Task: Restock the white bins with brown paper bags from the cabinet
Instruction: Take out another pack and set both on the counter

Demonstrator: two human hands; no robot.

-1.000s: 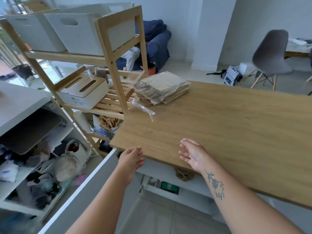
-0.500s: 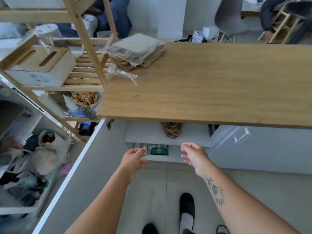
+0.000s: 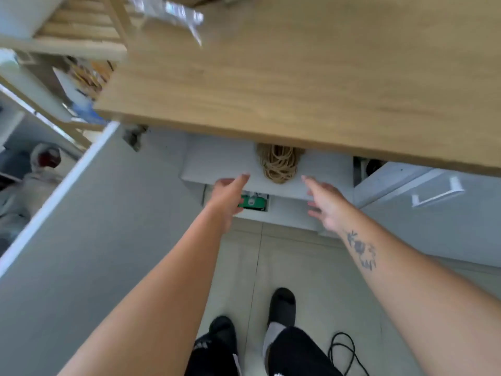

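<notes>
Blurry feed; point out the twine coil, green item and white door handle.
twine coil [image 3: 279, 166]: head view, middle of loops.
green item [image 3: 253, 202]: head view, visible front.
white door handle [image 3: 437, 197]: head view, bar's middle.

Right forearm [image 3: 406, 280] bears a tattoo [image 3: 362, 249], perhaps floral; black trousers [image 3: 298, 354], black shoes [image 3: 283, 302].

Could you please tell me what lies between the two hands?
In the head view, a bundle of tan cord loops on the white shelf lies between the left hand and right hand.
</notes>
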